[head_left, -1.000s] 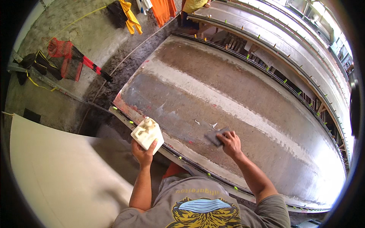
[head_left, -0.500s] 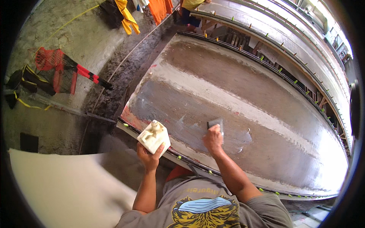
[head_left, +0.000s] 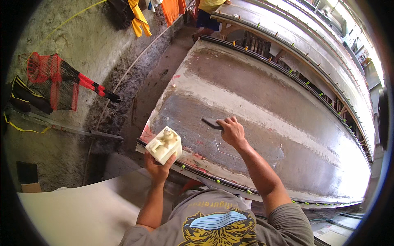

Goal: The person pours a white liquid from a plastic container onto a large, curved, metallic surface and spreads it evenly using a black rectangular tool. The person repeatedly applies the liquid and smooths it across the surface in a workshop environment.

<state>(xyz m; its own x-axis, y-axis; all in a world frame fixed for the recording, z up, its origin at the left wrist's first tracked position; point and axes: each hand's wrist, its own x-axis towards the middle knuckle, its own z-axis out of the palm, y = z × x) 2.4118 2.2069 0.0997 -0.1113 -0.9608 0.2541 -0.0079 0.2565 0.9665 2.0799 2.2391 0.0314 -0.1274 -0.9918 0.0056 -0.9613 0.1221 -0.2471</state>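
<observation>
My left hand (head_left: 158, 169) is wrapped round a cream-coloured cut-open plastic container (head_left: 166, 146), tilted so that its hollow inside shows. It is at the near left edge of a long printing table (head_left: 230, 95). My right hand (head_left: 233, 132) grips a dark flat scraper (head_left: 211, 122) over the table's grey-brown, stained top. The blade points left; I cannot tell whether it touches the surface. A thin pale smear (head_left: 225, 148) of wet-looking material lies on the top below the scraper.
Black rails with small yellow-green clips edge the table. A parallel table (head_left: 262, 15) runs beyond it, with a person (head_left: 207, 15) at its left end. On the left wall hang a red and black net (head_left: 52, 80) and orange clothing (head_left: 171, 10). A pale board (head_left: 78, 213) lies lower left.
My right hand has swung the scraper left and away from me, turning its blade to point left. My left hand still holds the container. The whole view has shifted slightly.
</observation>
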